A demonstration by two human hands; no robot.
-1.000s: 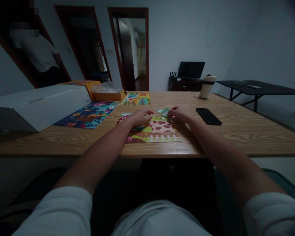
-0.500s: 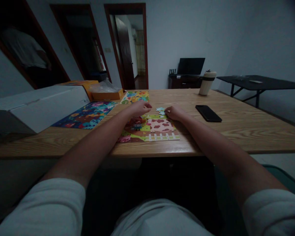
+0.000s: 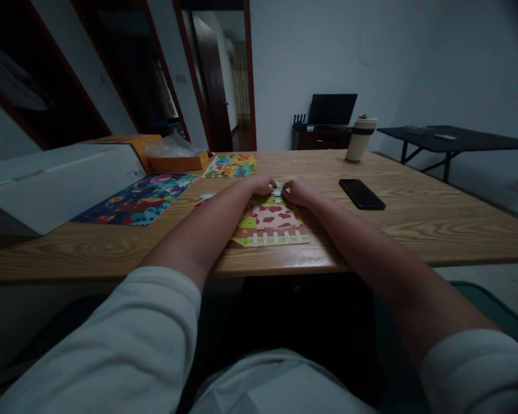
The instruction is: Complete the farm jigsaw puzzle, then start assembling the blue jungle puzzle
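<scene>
A partly assembled farm jigsaw puzzle (image 3: 278, 218) lies at the table's near edge, with a pink-and-brown spotted cow and a white fence. Light blue-green puzzle pieces (image 3: 278, 191) sit at its far edge, between my two hands. My left hand (image 3: 263, 184) reaches across the puzzle with fingers bent closed on these pieces from the left. From the right, my right hand (image 3: 299, 192) pinches at the same pieces, its fingertips close to the left ones. My left forearm covers the puzzle's left part, and the fingers partly hide the pieces.
A dark blue picture puzzle (image 3: 140, 198) lies at the left beside a white box (image 3: 60, 184). Behind are an orange box (image 3: 176, 162) holding clear plastic and a yellow animal puzzle (image 3: 231, 165). A phone (image 3: 361, 194) and a tumbler (image 3: 361, 138) are at the right.
My left hand has moved right and closed in on the pieces by my right hand. The blue-green pieces now sit closer to the puzzle's far edge. The view has shifted slightly.
</scene>
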